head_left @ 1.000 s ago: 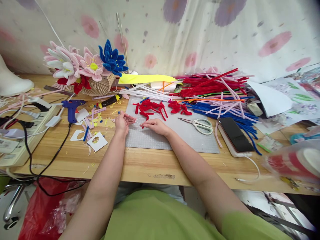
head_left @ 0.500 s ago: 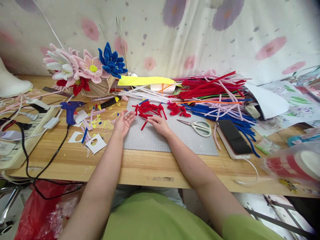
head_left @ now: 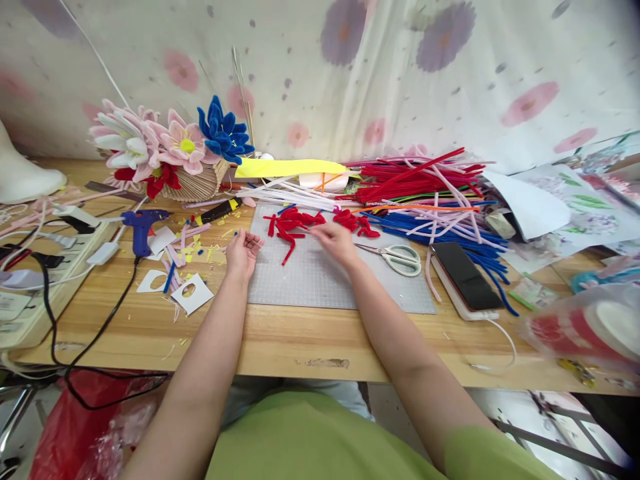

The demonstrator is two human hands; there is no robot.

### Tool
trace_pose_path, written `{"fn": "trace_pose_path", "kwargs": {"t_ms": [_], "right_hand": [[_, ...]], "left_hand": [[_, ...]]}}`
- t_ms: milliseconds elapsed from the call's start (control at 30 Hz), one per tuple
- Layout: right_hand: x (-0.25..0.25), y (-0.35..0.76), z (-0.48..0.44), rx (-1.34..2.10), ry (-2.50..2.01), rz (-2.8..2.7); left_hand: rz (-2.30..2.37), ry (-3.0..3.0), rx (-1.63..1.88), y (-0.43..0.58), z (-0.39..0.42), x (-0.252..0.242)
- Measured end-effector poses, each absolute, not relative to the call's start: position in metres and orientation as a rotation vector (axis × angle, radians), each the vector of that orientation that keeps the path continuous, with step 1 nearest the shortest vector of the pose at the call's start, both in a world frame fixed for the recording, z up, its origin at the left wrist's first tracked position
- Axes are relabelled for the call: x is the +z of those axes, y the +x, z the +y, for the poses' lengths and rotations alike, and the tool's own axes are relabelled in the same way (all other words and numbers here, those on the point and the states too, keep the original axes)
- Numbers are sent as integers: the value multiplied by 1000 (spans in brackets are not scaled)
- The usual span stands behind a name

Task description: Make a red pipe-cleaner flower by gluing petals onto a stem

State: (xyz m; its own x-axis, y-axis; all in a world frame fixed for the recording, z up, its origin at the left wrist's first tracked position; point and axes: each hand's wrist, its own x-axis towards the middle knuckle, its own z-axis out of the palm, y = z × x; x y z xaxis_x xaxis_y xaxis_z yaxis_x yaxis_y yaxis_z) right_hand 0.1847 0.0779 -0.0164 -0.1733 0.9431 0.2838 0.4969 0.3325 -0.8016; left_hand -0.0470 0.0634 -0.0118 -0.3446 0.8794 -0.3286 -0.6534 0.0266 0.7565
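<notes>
My left hand [head_left: 243,250] rests palm up at the left edge of a grey cutting mat [head_left: 340,283], fingers loosely apart, with nothing clearly in it. My right hand [head_left: 336,240] reaches across the mat, its smeared fingertips beside a pile of short bent red pipe-cleaner pieces [head_left: 291,225]. A second small red pile [head_left: 358,222] lies just past that hand. One loose red piece [head_left: 287,253] lies on the mat between my hands.
Scissors [head_left: 404,257] and a dark phone [head_left: 464,272] lie right of the mat. Long pipe cleaners [head_left: 425,193] are heaped behind. At left are a blue glue gun [head_left: 141,223], card cutouts [head_left: 189,292], a power strip [head_left: 30,280] and pipe-cleaner flowers [head_left: 165,143].
My right hand moved away from the left hand, forward and right toward the red pieces. The left hand turned palm up and stayed at the mat's edge. A red piece now lies on the mat.
</notes>
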Motion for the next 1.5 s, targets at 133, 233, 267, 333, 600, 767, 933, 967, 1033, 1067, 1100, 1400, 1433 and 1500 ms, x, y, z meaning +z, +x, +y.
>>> {"fn": "trace_pose_path", "kwargs": {"t_ms": [133,233,267,333,600,767,933,967,1033,1067,1100,1400,1433,1500], "right_hand": [[-2,263,106,212,-1913,-1667],[-3,301,117,158,-2031,-1747],[-4,307,118,164,-2045,-1770],[-5,310,121,189,-2031,-1797],[0,278,119,110,-1849,-1819],[2,239,110,-69,-1744,-2067],[20,178,94,-150,-1611,-2316],[24,164,90,-140,-1582,-2373],[31,139,82,-108,-1521,-2512],[32,127,78,-95,-1487,-2572],[33,118,75,-73,-1467,-2622],[22,113,81,-224,-1280,-2673],[24,123,88,-252,-1287,-2659],[31,151,105,-298,-1342,-2621]], "left_hand": [[1097,353,1581,-45,62,-11],[1112,404,1547,-43,63,-12],[1114,410,1547,-42,64,-12],[1115,412,1548,-42,64,-12],[1133,440,1515,-41,59,-8],[1149,471,1511,-40,59,-9],[1152,488,1521,-41,60,-11],[1160,497,1518,-41,60,-12],[1175,518,1511,-41,60,-12],[1179,527,1509,-41,60,-12],[1180,533,1511,-41,59,-12],[1120,461,1518,-42,60,-15],[1106,447,1520,-42,60,-15],[1083,411,1529,-42,61,-15]]}}
